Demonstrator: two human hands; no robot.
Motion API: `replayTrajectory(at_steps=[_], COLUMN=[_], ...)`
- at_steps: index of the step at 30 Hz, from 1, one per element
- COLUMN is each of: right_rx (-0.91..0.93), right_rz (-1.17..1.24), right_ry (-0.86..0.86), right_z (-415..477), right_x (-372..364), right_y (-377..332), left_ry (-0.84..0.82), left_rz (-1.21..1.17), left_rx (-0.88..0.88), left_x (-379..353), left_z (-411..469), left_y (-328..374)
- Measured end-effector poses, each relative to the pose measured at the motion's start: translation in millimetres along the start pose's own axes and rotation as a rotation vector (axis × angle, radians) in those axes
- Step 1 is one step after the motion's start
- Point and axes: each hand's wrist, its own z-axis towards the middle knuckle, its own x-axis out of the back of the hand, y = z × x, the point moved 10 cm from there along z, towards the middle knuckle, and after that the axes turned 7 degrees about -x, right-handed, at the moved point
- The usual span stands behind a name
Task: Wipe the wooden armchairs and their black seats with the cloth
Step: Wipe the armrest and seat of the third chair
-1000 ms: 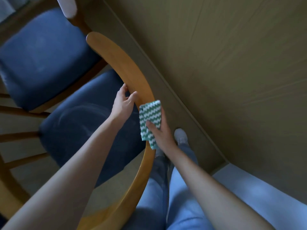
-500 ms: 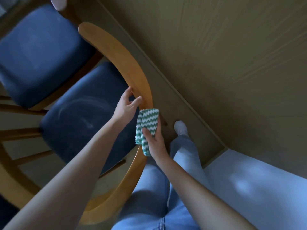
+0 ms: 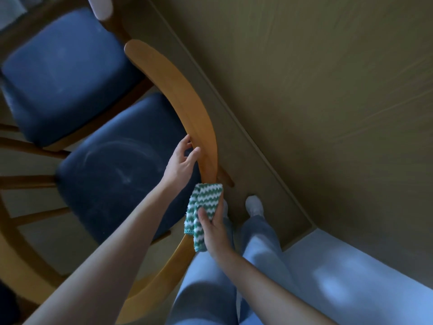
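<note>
While draped over the armchair rail (image 3: 178, 95), cloth (image 3: 206, 195) in right hand's (image 3: 214, 228) grip; left hand (image 3: 180, 163) round rail.

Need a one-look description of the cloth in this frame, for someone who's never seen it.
Find the nearer armchair's curved wooden rail. Follow it down to the right hand, which holds the cloth against it. It's the only patterned thing in view: green and white zigzag stripes.

Hands (image 3: 181, 161) and cloth (image 3: 202, 207) on armchair (image 3: 187, 102)
</note>
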Motion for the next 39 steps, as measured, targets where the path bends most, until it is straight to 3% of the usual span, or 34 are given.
replayTrajectory(at_steps=[9,18,27,30,34,37,39], right_rx=[0.164,0.374,0.626,0.685,0.740,0.701,0.675], right_rz=[-0.226,-0.793,-1.494,-1.640,-1.549,-1.099,-0.937], right_ry=[-0.078,-0.164,-0.054,0.020,0.012,-0.126,-0.097], right_z=[106.6,201.6,250.1,250.4,242.3,233.6,228.2], right_x=[6.6,-85.2,-190.3,-210.2,-213.6,-193.6,-167.8], right_y=[-148.7,-269.1,-324.1,-320.9,-322.3,-333.8,-338.3], left_ry=[0.124,0.218,0.446,0.525,0.552,0.493,0.483], left_rz=[-0.017,-0.066,-0.164,-0.185,-0.267,-0.284,-0.209], left_rx=[-0.097,-0.157,-0.178,-0.283,-0.318,-0.276,-0.214], left_x=[21.2,52.8,118.0,145.9,162.4,157.4,158.8], left_z=[19.7,58.6,108.4,121.0,144.8,175.1,195.2], left_y=[6.7,3.7,-1.4,12.3,27.0,34.1,39.0])
